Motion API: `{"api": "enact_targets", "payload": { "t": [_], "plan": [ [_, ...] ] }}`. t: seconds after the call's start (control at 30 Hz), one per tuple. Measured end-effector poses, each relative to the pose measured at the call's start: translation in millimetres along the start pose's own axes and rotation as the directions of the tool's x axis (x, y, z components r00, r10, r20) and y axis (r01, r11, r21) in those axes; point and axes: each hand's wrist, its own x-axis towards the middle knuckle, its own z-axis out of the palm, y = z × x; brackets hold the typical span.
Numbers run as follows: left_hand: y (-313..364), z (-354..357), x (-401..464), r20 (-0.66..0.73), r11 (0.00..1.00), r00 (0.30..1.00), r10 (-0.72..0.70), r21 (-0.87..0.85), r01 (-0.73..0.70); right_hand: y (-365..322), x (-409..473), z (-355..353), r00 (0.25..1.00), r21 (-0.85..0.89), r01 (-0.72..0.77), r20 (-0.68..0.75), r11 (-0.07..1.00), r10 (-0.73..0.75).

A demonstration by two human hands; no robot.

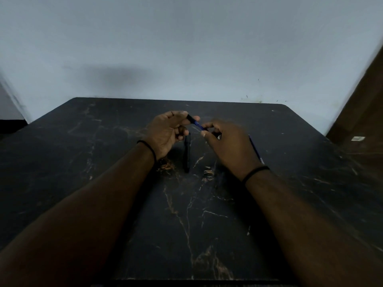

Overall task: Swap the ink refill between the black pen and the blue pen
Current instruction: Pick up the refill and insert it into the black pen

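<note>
Both of my hands hold the blue pen (195,122) above the middle of the dark table. My left hand (165,131) pinches its black end between thumb and fingers. My right hand (228,141) grips the other end, which its fingers hide. The black pen (187,154) lies on the table just below and between my hands, pointing away from me. A thin blue stick, maybe a refill (256,149), lies on the table to the right, partly hidden behind my right hand.
The black marble-patterned table (207,214) runs back to a pale wall. A brown wooden surface (364,112) stands at the right, with a small white label on it. Both wrists wear a black band.
</note>
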Motion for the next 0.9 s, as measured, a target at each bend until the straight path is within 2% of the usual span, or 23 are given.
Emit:
{"api": "enact_targets", "payload": {
  "t": [0.3, 0.9],
  "plan": [
    [-4.9, 6.2, -0.8, 0.070, 1.000, 0.998, -0.004, 0.012, 0.003, 8.4, 3.5, 3.8, 0.994, 0.120, -0.027, -0.098, 0.992, 0.039],
    [-3.4, 8.2, -3.2, 0.062, 0.999, 0.998, -0.020, -0.035, 0.022, 24.8, 8.8, 13.0, 0.980, 0.059, 0.060, -0.193, 0.996, -0.048]
  ]
}}
